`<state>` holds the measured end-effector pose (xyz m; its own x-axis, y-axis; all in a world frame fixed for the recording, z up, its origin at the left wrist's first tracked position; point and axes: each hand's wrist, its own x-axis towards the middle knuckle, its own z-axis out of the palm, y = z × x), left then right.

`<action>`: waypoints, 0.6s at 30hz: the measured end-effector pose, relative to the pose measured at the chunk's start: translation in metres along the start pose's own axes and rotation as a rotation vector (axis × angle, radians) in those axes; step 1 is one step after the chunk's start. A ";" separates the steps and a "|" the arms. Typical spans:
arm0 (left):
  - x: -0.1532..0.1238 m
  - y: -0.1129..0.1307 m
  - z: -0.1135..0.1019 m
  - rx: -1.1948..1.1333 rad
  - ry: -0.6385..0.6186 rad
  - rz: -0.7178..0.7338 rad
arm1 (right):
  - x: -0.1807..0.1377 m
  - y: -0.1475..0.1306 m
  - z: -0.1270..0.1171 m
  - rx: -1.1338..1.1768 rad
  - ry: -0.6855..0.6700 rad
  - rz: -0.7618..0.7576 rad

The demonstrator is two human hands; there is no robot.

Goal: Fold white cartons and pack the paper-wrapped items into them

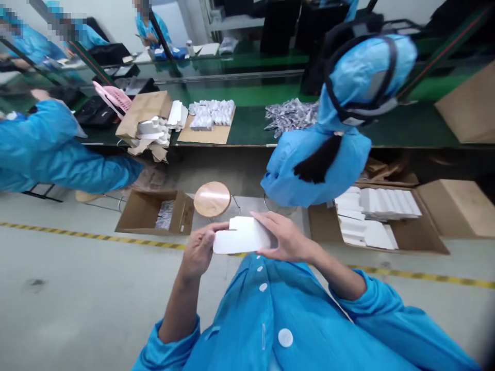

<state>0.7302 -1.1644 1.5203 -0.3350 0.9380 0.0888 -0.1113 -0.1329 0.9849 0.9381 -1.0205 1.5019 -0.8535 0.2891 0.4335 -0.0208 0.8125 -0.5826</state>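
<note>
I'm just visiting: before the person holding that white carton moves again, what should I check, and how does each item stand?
1. Left hand gripping the white carton: ok, at its left end.
2. Right hand gripping it too: ok, at its right end.
3. Carton fully closed: cannot tell from this angle.
4. Unobstructed way to the workbench: not ok, a stool stands in between.
5. Open cardboard box in view: ok, at right, with white cartons inside.

A factory: green workbench, blue-smocked workers, cardboard cartons.
</note>
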 end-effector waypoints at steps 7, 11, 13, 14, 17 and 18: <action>0.131 0.041 -0.054 0.179 0.193 -0.067 | 0.170 0.087 -0.022 0.866 -0.719 0.054; 0.203 0.030 -0.080 0.218 0.490 -0.104 | 0.234 0.121 -0.009 0.309 -0.373 0.168; 0.245 0.016 -0.096 0.177 0.530 -0.102 | 0.262 0.138 0.003 -0.111 -0.162 0.178; 0.267 0.010 -0.106 0.151 0.519 -0.109 | 0.278 0.149 0.009 -0.280 -0.102 0.162; 0.337 0.009 -0.147 0.091 0.398 -0.160 | 0.336 0.187 0.027 -0.487 -0.040 0.080; 0.361 0.014 -0.166 0.084 0.352 -0.183 | 0.358 0.202 0.031 -0.503 -0.006 0.046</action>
<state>0.4525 -0.8806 1.5409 -0.6179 0.7752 -0.1315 -0.1268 0.0668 0.9897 0.6121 -0.7681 1.5181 -0.8505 0.3285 0.4107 0.2692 0.9428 -0.1967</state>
